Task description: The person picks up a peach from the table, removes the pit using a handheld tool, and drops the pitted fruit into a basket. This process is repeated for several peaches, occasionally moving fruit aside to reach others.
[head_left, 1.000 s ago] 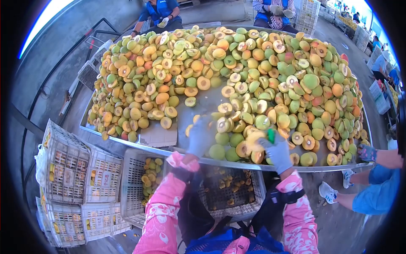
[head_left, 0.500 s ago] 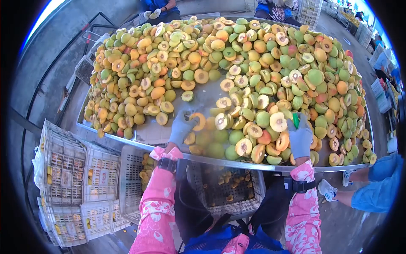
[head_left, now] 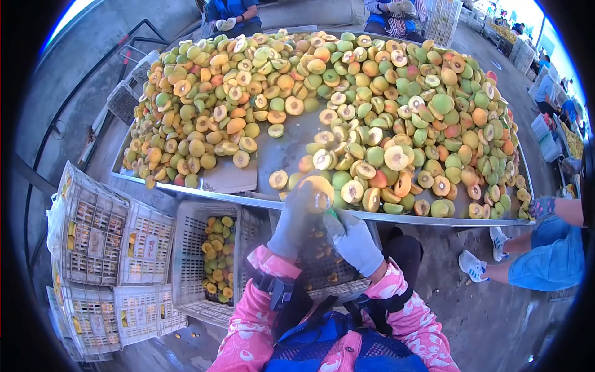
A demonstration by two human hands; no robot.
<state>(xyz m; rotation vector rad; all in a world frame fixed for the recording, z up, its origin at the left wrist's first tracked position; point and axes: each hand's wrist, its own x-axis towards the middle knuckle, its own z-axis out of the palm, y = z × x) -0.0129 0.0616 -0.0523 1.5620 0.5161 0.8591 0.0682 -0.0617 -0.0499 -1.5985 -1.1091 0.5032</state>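
My left hand (head_left: 292, 222), in a grey glove, is closed around an apricot half (head_left: 320, 186) at the near edge of the table. Close beside it, my gloved right hand (head_left: 358, 245) grips a small tool with a green handle (head_left: 332, 214). The tool's tip is at the fruit and too blurred to make out. A large heap of halved apricots (head_left: 372, 118), green to orange, several with their pits showing, covers much of the metal table (head_left: 288, 146).
Below the table edge stand a crate of fruit pieces (head_left: 186, 260) and a dark-bottomed crate (head_left: 353, 290). Stacked crates (head_left: 93, 248) rise at left. A piece of cardboard (head_left: 230, 178) lies on the table. A person's legs (head_left: 539, 260) are at right; two people sit across.
My right hand has come left from the heap with the green-handled tool, down to my left hand. My left hand has moved right and nearer, with fruit in it. The view has shifted slightly.
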